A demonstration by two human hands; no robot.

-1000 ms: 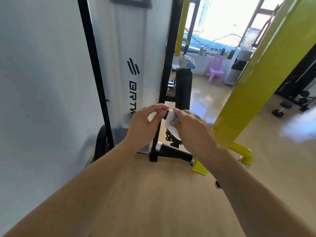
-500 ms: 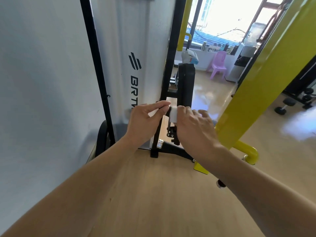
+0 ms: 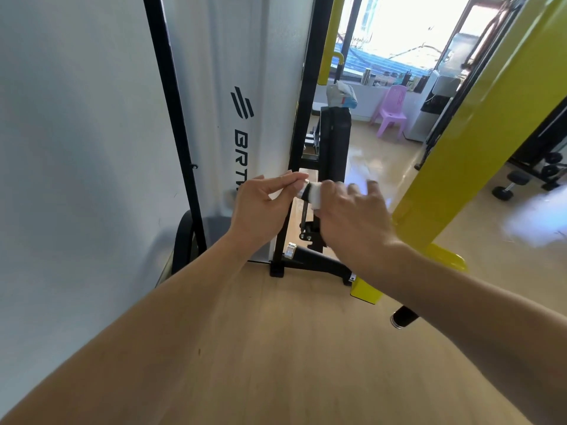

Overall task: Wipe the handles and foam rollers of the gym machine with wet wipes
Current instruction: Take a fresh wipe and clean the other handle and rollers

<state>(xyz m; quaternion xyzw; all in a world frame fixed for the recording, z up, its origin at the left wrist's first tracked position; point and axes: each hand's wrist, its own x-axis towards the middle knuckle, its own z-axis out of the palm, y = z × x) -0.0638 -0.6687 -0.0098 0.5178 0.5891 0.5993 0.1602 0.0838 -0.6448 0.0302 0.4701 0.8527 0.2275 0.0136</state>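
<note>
Between both hands | wet wipe [image 3: 315, 195] white, bunched around black handle [image 3: 305, 191]

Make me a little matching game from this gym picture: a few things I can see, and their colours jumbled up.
Things:
1. wet wipe
2. plastic chair
3. slanted beam
4. dumbbell

Colours:
A. black
B. yellow-green
C. white
D. pink-purple

Pairs: 1-C, 2-D, 3-B, 4-A
</note>
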